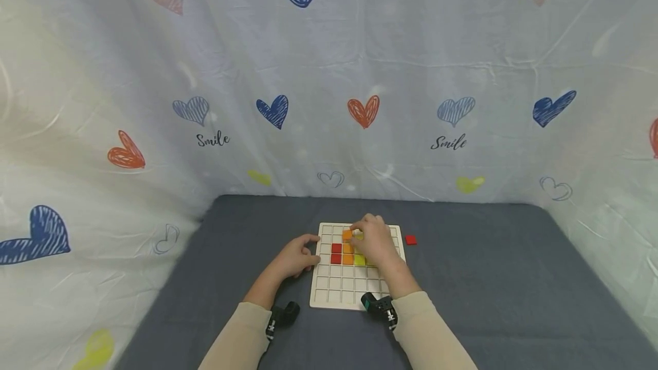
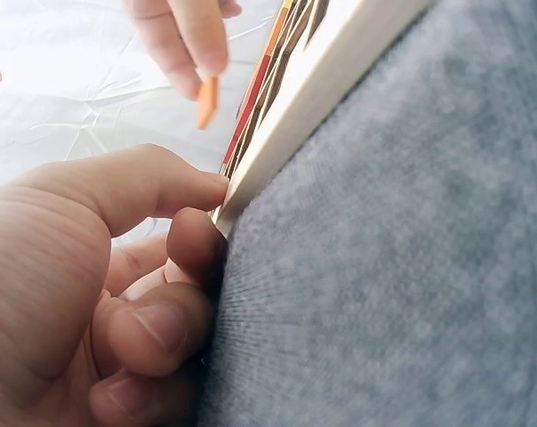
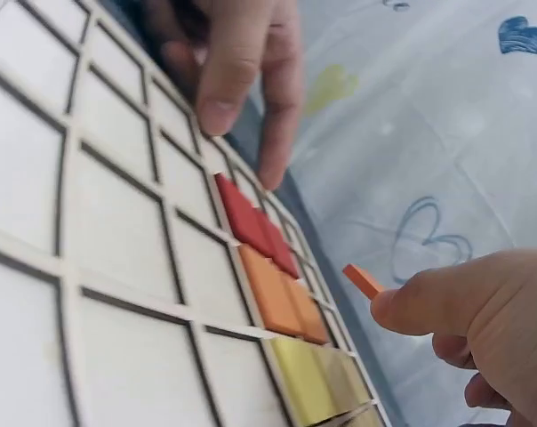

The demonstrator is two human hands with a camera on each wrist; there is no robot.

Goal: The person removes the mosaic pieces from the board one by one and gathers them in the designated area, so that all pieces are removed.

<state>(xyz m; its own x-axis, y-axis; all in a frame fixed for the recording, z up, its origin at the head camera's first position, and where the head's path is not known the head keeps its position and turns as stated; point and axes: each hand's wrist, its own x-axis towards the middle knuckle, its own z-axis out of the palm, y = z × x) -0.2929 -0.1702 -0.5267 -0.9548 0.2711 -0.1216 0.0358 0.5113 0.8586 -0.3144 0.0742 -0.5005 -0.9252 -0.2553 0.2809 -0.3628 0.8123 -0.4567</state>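
Note:
A pale wooden grid board (image 1: 329, 296) lies on the table. Above its upper middle, my right hand (image 1: 377, 240) pinches a small orange tile (image 3: 364, 281) between thumb and fingertip, clear of the board in the right wrist view. Two red tiles (image 1: 336, 253) sit in neighbouring cells, two orange tiles (image 1: 348, 258) beside them, then yellow tiles (image 1: 360, 260) partly hidden by my right hand. At the board's left edge, my left hand (image 1: 292, 257) rests its thumb and index fingertips, spread apart. Its other fingers are loosely bent in the left wrist view.
A loose red tile (image 1: 410, 240) lies on the dark grey tablecloth (image 1: 488, 278), just right of the board. Behind and beside the table hangs a white curtain (image 1: 401, 33) printed with hearts. Both wrists wear black cameras.

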